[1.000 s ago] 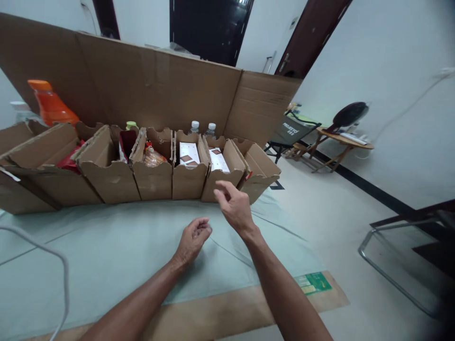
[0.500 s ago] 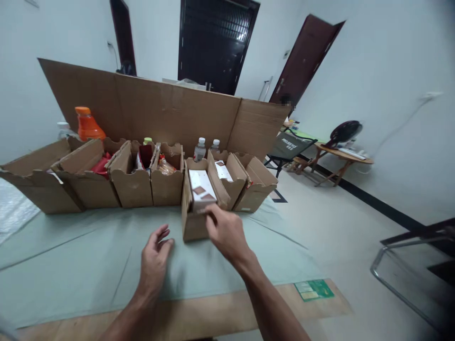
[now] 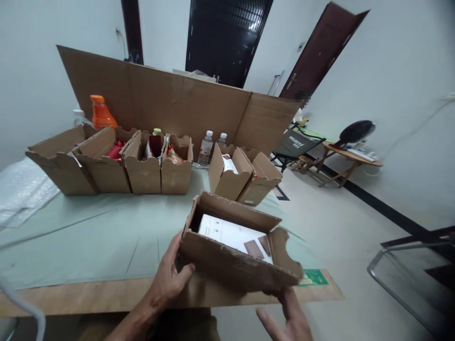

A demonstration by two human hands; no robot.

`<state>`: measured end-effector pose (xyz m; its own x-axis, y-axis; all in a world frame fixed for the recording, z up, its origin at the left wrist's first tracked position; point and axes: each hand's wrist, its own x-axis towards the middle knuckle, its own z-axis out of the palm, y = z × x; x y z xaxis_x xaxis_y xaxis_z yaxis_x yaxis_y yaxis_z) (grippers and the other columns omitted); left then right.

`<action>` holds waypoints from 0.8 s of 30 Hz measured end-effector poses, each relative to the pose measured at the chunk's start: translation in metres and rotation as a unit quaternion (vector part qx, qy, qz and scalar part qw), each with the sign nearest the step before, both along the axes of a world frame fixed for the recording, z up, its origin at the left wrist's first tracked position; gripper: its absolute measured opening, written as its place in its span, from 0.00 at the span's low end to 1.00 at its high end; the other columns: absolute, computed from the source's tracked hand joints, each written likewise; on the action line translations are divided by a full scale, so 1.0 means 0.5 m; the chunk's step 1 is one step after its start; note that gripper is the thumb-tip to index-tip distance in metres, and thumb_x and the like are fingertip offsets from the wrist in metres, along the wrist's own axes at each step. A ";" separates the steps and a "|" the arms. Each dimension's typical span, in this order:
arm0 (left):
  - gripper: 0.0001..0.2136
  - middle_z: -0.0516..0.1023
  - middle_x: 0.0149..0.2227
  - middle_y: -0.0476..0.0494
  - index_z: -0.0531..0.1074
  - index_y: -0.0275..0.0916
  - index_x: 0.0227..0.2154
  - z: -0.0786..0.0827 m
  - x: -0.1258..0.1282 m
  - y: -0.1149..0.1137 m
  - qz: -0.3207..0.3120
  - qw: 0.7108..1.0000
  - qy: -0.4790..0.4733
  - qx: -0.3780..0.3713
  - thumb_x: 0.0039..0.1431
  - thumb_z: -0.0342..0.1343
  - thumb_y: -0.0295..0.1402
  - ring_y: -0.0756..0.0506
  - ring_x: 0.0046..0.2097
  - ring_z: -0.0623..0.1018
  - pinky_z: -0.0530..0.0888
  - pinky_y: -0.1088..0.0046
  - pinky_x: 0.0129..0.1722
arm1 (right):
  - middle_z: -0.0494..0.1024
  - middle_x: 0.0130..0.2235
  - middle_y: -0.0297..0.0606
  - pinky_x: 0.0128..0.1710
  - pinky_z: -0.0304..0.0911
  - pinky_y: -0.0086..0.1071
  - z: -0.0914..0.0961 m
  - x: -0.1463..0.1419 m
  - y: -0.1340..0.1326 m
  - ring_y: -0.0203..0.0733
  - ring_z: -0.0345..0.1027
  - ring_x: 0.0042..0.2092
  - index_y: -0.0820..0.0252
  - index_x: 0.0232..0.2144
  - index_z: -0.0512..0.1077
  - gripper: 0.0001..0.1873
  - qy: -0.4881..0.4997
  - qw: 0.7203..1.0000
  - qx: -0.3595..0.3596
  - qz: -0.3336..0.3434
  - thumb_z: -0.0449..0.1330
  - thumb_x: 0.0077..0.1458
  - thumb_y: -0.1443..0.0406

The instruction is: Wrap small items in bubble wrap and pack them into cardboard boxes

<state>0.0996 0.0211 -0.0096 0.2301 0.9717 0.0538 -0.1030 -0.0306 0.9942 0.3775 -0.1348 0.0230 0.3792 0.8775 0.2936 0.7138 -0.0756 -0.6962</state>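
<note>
An open cardboard box (image 3: 234, 265) is turned sideways over the front edge of the table. Inside it lies a white carton (image 3: 227, 234) with brown squares printed near one end. My left hand (image 3: 170, 277) grips the box's left end, its thumb in front and the fingertips hidden behind. At the lower right corner, my right hand (image 3: 287, 317) has its fingers against the underside, partly hidden by the box, and its thumb stands apart. Behind, in the row of cardboard boxes, is a gap in front of a clear bottle (image 3: 205, 149).
Four more boxes stand left of the gap, one holding a red packet (image 3: 116, 150). Two boxes (image 3: 231, 177) stand on its right. A tall cardboard panel (image 3: 159, 90) rises behind them, near an orange bottle (image 3: 102, 113). Bubble wrap (image 3: 24, 189) lies at left.
The box with the white carton has left the row, come toward me and turned sideways. My left hand has moved onto its end; my right hand has shifted down and right, under its other end.
</note>
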 end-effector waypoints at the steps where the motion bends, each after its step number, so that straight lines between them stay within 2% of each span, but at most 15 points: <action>1: 0.31 0.75 0.59 0.33 0.69 0.38 0.59 -0.001 -0.007 0.000 0.026 1.000 0.008 -0.007 0.51 0.63 0.38 0.32 0.62 0.73 0.70 0.57 0.61 | 0.81 0.44 0.43 0.45 0.75 0.40 0.001 -0.027 0.027 0.52 0.78 0.45 0.55 0.53 0.71 0.23 -0.001 1.000 0.003 0.010 0.63 0.59 0.53; 4: 0.25 0.80 0.50 0.37 0.71 0.38 0.51 0.012 -0.058 0.023 0.115 0.993 0.027 -0.008 0.50 0.64 0.40 0.36 0.54 0.78 0.73 0.62 0.54 | 0.79 0.42 0.41 0.45 0.74 0.39 0.034 -0.104 0.134 0.49 0.76 0.43 0.56 0.51 0.71 0.19 0.013 0.996 0.034 0.082 0.62 0.59 0.57; 7: 0.24 0.79 0.43 0.43 0.71 0.39 0.47 0.038 -0.131 0.079 0.183 0.982 0.025 0.024 0.46 0.66 0.39 0.40 0.47 0.78 0.74 0.67 0.48 | 0.78 0.48 0.43 0.48 0.73 0.41 0.066 -0.161 0.258 0.49 0.74 0.47 0.56 0.56 0.68 0.24 0.055 0.983 0.074 0.162 0.62 0.56 0.61; 9: 0.24 0.78 0.40 0.45 0.70 0.39 0.45 0.052 -0.174 0.124 0.221 0.974 0.027 0.041 0.44 0.67 0.39 0.42 0.43 0.77 0.73 0.68 0.45 | 0.77 0.52 0.43 0.49 0.72 0.42 0.067 -0.188 0.338 0.49 0.73 0.49 0.55 0.57 0.67 0.27 0.082 0.970 0.085 0.213 0.62 0.54 0.63; 12: 0.24 0.77 0.40 0.46 0.70 0.39 0.45 0.055 -0.219 0.184 0.250 0.965 0.062 0.046 0.43 0.66 0.39 0.43 0.42 0.75 0.72 0.68 0.44 | 0.76 0.56 0.44 0.50 0.71 0.45 0.039 -0.218 0.433 0.51 0.72 0.52 0.53 0.59 0.65 0.31 0.119 0.953 0.064 0.271 0.62 0.53 0.62; 16: 0.26 0.78 0.45 0.42 0.69 0.39 0.48 0.024 -0.234 0.226 0.249 0.963 0.104 0.017 0.44 0.64 0.40 0.39 0.49 0.76 0.71 0.62 0.52 | 0.71 0.63 0.47 0.52 0.71 0.47 -0.013 -0.228 0.486 0.54 0.69 0.58 0.54 0.66 0.59 0.39 0.129 0.948 0.008 0.290 0.62 0.53 0.61; 20: 0.27 0.77 0.51 0.38 0.68 0.40 0.51 -0.012 -0.224 0.228 0.242 0.966 0.086 0.011 0.46 0.64 0.40 0.35 0.57 0.74 0.67 0.57 0.61 | 0.76 0.56 0.46 0.47 0.73 0.44 -0.044 -0.217 0.498 0.50 0.74 0.49 0.56 0.62 0.64 0.32 0.122 0.955 -0.031 0.270 0.61 0.56 0.58; 22: 0.28 0.76 0.54 0.37 0.67 0.40 0.53 -0.020 -0.219 0.229 0.227 0.971 0.074 0.009 0.48 0.64 0.40 0.34 0.60 0.72 0.64 0.56 0.64 | 0.78 0.52 0.44 0.44 0.73 0.42 -0.053 -0.212 0.508 0.48 0.75 0.44 0.55 0.58 0.67 0.27 0.133 0.957 -0.033 0.257 0.59 0.58 0.57; 24: 0.29 0.74 0.58 0.36 0.67 0.39 0.55 -0.021 -0.219 0.235 0.200 0.978 0.058 0.010 0.50 0.64 0.39 0.35 0.64 0.70 0.61 0.57 0.67 | 0.79 0.51 0.44 0.45 0.74 0.41 -0.063 -0.211 0.521 0.47 0.76 0.45 0.56 0.57 0.67 0.25 0.159 0.957 -0.026 0.241 0.59 0.59 0.56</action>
